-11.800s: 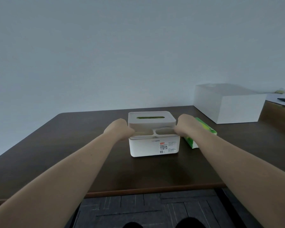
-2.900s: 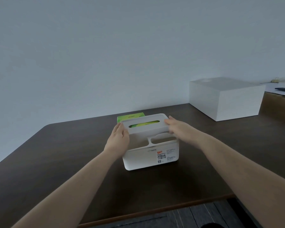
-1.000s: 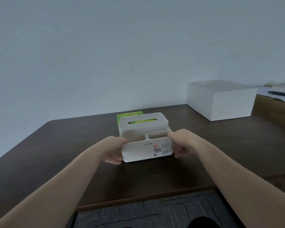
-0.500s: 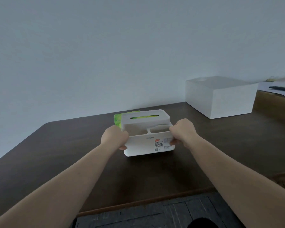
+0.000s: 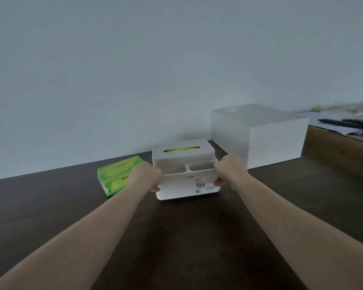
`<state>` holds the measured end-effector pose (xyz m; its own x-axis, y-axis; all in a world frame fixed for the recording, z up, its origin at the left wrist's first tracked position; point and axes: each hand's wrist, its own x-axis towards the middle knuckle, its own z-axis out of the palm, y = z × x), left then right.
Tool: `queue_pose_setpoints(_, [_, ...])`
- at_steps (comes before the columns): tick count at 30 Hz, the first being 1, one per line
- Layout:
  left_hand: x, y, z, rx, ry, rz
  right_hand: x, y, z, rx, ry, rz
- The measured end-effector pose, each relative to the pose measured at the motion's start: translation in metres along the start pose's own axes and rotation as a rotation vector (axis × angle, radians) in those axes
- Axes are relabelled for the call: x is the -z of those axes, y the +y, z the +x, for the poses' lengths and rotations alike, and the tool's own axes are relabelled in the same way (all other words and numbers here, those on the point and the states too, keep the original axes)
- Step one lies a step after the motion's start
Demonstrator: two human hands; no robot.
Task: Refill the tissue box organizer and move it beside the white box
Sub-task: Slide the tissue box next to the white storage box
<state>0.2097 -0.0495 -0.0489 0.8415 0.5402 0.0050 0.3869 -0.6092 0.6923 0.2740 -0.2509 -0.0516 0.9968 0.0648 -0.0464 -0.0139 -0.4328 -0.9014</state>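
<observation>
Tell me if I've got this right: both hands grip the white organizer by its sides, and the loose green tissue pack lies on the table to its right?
Not quite. The head view shows the green tissue pack lying left of the organizer, behind the left hand, not right. Both hands, including the right hand, do grip its sides.

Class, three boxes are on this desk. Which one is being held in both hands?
The organizer, gripped at its ends by the left hand and right hand; the green tissue pack and white box sit untouched.
</observation>
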Motion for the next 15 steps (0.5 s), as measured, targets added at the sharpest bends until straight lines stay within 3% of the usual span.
queue_pose_setpoints(15, [-0.05,0.043,0.104,-0.065,0.01,0.051,0.0,-0.015,0.111,-0.05,0.123,-0.095])
